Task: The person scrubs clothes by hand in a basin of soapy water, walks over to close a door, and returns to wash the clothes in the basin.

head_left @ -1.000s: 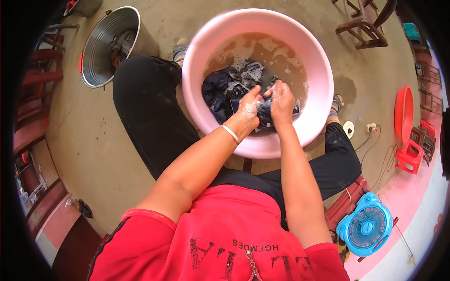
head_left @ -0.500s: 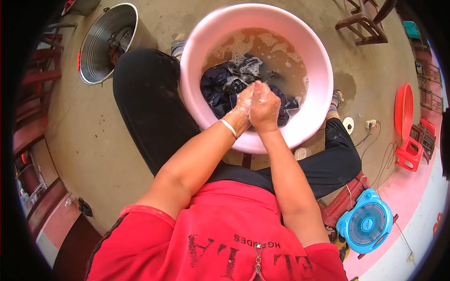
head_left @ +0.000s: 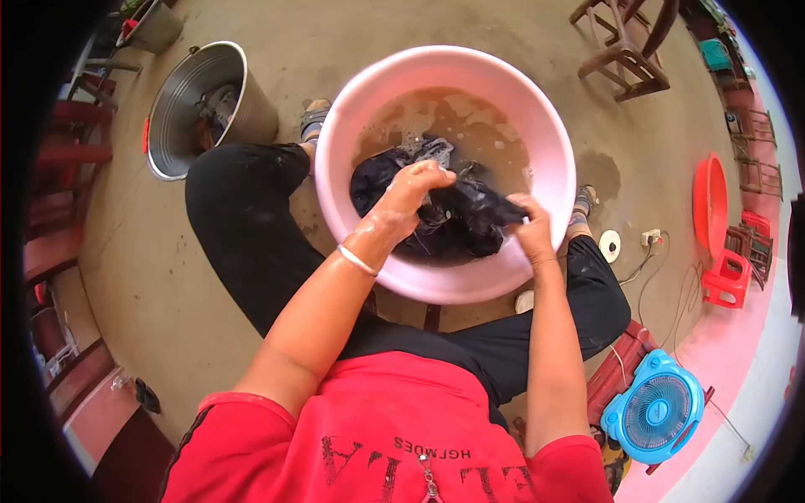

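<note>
A dark wet garment (head_left: 480,206) is stretched between my hands over the pink basin (head_left: 553,168). My left hand (head_left: 412,189), soapy at the wrist, has its fingers curled round one part of the cloth. Near the basin's right inner wall, my right hand (head_left: 534,228) grips another end of it. Below and to the left, more dark cloth (head_left: 373,178) lies bunched in brown, sudsy water (head_left: 495,134). How much of the garment is under water I cannot tell.
A metal bucket (head_left: 172,101) with cloth inside stands at the left. To the right are a wooden chair (head_left: 625,59), a red basin (head_left: 710,205), a red stool (head_left: 728,278) and a power socket with cords (head_left: 651,238). A blue fan (head_left: 658,408) sits at lower right.
My hands, pressed together half a second ago, have come apart, the right one moving right and down. The dark garment now spans between them. The view has shifted slightly.
</note>
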`<control>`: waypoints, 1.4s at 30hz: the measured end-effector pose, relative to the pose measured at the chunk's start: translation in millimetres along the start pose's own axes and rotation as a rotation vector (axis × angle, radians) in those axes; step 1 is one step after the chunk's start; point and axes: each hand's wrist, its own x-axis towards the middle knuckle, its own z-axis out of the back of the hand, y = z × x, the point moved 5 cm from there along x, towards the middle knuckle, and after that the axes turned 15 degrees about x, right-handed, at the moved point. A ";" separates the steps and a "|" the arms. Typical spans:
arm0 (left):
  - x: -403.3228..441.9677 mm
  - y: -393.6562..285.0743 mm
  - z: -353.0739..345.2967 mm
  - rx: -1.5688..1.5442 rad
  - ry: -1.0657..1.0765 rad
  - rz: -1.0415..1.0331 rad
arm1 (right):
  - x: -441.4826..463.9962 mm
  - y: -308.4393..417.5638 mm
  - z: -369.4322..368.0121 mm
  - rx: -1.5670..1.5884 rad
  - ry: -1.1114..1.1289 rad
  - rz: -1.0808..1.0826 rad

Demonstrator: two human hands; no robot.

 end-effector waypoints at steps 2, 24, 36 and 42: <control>12.9 53.3 13.7 -0.284 -0.201 0.166 | 7.1 -6.9 9.0 0.416 -0.236 -0.094; 5.6 129.6 -29.1 -0.841 0.179 0.130 | 1.4 97.9 -125.8 -0.231 -0.126 0.273; -16.5 18.2 -58.8 -0.912 0.239 0.361 | 18.6 13.7 -18.1 0.390 0.174 -0.136; 2.0 67.3 -16.7 -0.219 0.123 0.365 | -26.4 -14.8 -59.5 -0.200 0.236 -0.154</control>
